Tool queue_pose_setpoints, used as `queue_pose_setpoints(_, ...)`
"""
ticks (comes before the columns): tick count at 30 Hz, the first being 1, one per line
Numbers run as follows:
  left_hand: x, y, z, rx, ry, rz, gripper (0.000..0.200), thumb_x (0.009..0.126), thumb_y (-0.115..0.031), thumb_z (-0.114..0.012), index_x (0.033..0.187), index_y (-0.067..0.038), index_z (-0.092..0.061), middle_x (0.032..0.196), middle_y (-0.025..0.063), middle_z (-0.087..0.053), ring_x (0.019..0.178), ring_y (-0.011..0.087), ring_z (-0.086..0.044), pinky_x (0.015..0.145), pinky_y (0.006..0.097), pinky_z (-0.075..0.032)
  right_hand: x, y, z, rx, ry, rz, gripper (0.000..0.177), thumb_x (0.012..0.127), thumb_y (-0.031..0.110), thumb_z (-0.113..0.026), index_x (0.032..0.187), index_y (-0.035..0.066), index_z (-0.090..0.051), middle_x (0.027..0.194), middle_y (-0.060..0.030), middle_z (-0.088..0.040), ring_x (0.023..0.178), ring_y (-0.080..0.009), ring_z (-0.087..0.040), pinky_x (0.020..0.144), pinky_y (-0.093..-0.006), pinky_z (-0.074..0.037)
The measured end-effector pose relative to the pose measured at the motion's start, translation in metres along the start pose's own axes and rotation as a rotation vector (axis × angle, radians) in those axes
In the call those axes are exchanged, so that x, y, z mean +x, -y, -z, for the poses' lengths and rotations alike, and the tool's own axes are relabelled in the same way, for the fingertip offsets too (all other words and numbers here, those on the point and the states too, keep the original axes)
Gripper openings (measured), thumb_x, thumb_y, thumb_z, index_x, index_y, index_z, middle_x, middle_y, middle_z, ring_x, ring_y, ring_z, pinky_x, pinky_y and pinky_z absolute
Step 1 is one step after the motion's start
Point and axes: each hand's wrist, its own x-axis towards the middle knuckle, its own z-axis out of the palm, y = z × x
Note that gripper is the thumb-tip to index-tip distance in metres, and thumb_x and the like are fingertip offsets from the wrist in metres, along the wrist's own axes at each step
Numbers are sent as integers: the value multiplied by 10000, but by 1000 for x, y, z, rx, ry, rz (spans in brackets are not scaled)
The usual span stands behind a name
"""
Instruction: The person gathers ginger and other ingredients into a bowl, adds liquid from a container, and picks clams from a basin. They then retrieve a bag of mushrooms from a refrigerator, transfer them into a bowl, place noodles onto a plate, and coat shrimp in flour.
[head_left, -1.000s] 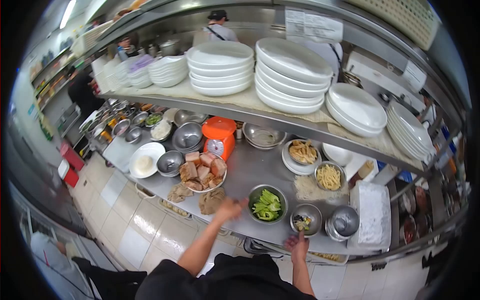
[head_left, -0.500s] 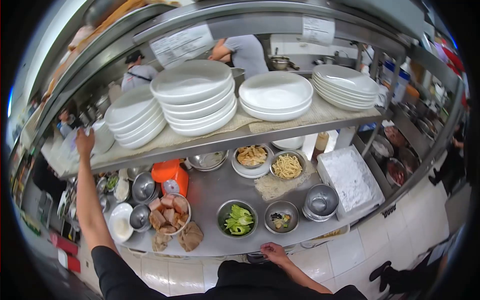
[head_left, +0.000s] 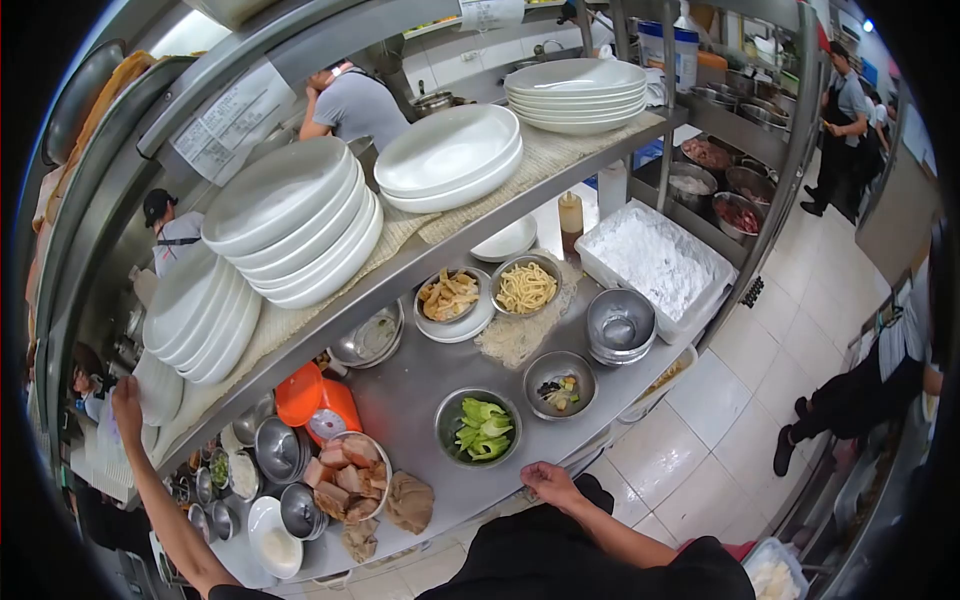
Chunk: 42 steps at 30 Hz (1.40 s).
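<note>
At the left of the frame, reaching with the left hand [head_left: 128,408] to one stack of small white ceramic dishes [head_left: 160,388] on the long grey metal shelf [head_left: 420,268]; placing the fingertips at the near side, but unable to tell whether gripping or how wide the fingers are parting. Counting four stacks of large round white plates [head_left: 290,205] from left to upper centre, seeing two plates in the third. In the lower left, showing one white oval plate [head_left: 278,550], one orange scale [head_left: 335,408], one heap of pink-brown meat chunks [head_left: 345,478] and two crumpled brown wads [head_left: 410,503]. Around the centre, holding one portion each of pale brown strips [head_left: 448,295], green leaf pieces [head_left: 483,432] and yellow noodles [head_left: 527,288]. In the lower centre, hanging the right hand [head_left: 548,485] near the table edge, curling the fingers loosely, nothing seen in them, their gap too small to judge. Farther right, showing one steel bowl [head_left: 585,368] of mixed pieces, one nest of steel bowls [head_left: 620,325] and one white rectangular tub [head_left: 706,302]. Crossing diagonally with the shelf, blocking part of the table's far side.
</note>
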Motion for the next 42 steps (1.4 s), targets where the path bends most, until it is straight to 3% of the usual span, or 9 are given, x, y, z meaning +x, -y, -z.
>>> queue_pose_setpoints(8, 60, 45, -1, -148, -333, 219, 437, 939, -330, -435, 1047, 75, -556, 941, 222, -617, 828, 285, -565, 778, 345, -424, 24, 28, -40, -68, -243, -12, 561, 820, 378, -594, 1152, -53, -460, 798, -145, -627, 669, -177, -628, 565, -312, -512)
queue_pose_setpoints(10, 47, 36, 25, -69, -580, 27, 443, 936, -347, -442, 1039, 67, -563, 926, 217, -621, 820, 276, -564, 787, 346, -426, 32, 41, -42, -89, -100, -107, 486, 841, 343, -542, 1084, -74, -483, 754, -150, -630, 588, -211, -630, 515, -324, -522)
queue_pose_setpoints(15, -76, -102, 114, -325, -329, 88, 353, 964, -308, -398, 1048, 13, -518, 935, 107, -543, 861, 180, -480, 831, 292, -388, 42, 56, -42, 57, -55, -112, 386, 859, 244, -477, 955, -129, -507, 702, -184, -621, 546, -243, -625, 498, -333, -537)
queue_pose_setpoints(18, -160, -163, 122, -468, -133, 266, 484, 941, -275, -479, 1242, 99, -423, 1202, 158, -508, 1103, 189, -468, 947, 288, -345, 37, 71, -37, 119, 11, -163, 357, 862, 192, -464, 907, -158, -519, 702, -202, -614, 560, -254, -627, 504, -340, -544)
queue_pose_setpoints(23, -268, -300, 56, -788, 416, 401, 152, 899, -168, -540, 906, -17, -556, 743, -6, -491, 681, 76, -436, 584, 225, -359, 37, 102, -30, 188, 222, -167, 349, 853, 166, -463, 913, -171, -532, 719, -217, -617, 580, -262, -633, 528, -336, -554)
queue_pose_setpoints(24, -307, -290, 9, -548, 367, 164, 136, 888, -165, -554, 832, -42, -550, 665, -36, -463, 601, 53, -395, 527, 215, -318, 36, 115, -29, 180, 246, -143, 345, 850, 164, -465, 909, -169, -537, 723, -215, -617, 583, -258, -632, 531, -333, -553)
queue_pose_setpoints(25, -303, -343, 8, -790, 605, 475, 150, 878, -160, -562, 785, -44, -541, 663, -7, -473, 597, 84, -408, 534, 246, -342, 36, 126, -27, 173, 271, -120, 341, 847, 162, -468, 905, -166, -543, 726, -214, -617, 586, -254, -631, 534, -329, -552)
queue_pose_setpoints(31, -386, -449, -115, -645, 431, -25, 53, 819, -57, -560, 832, -13, -536, 772, 164, -537, 735, 349, -507, 676, 400, -398, 51, 150, -17, 86, 386, -70, 331, 870, 163, -455, 936, -150, -543, 742, -212, -617, 614, -244, -639, 543, -330, -557)
queue_pose_setpoints(42, -449, -497, -239, -364, 273, -187, 179, 715, -30, -564, 893, -18, -578, 940, 152, -576, 920, 312, -544, 919, 557, -323, 84, 99, -23, 85, 325, -187, 329, 905, 146, -434, 980, -171, -479, 799, -238, -613, 613, -283, -648, 529, -340, -571)
